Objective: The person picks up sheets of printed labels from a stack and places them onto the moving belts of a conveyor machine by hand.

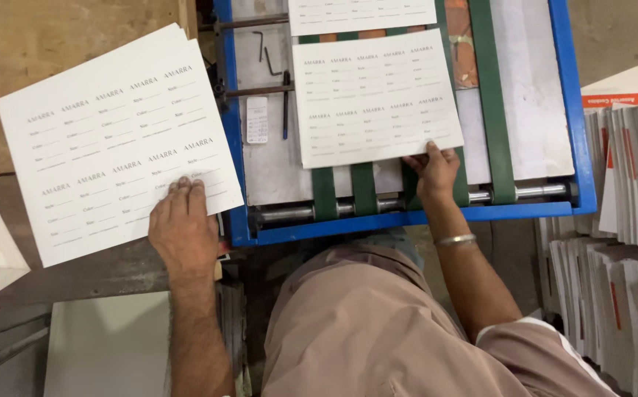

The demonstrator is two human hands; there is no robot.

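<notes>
My left hand (pixel 181 226) lies flat, palm down, on the near right corner of a stack of white printed label sheets (pixel 105 140) on a wooden table. My right hand (pixel 432 170) presses its fingers on the near edge of a single white printed sheet (pixel 374 95). That sheet lies on the green belts (pixel 364 187) of a blue-framed feeder machine (pixel 407 218). A second printed sheet (pixel 361 15) sits further along the belts at the top edge. A metal bangle circles my right wrist.
Stacks of white card with red print (pixel 628 184) stand on edge at the right. A plain white sheet pile (pixel 105 345) lies at the lower left. Hex keys (pixel 269 55) and a small white tag (pixel 257 119) rest on the machine's metal bed. Rollers run along its near end.
</notes>
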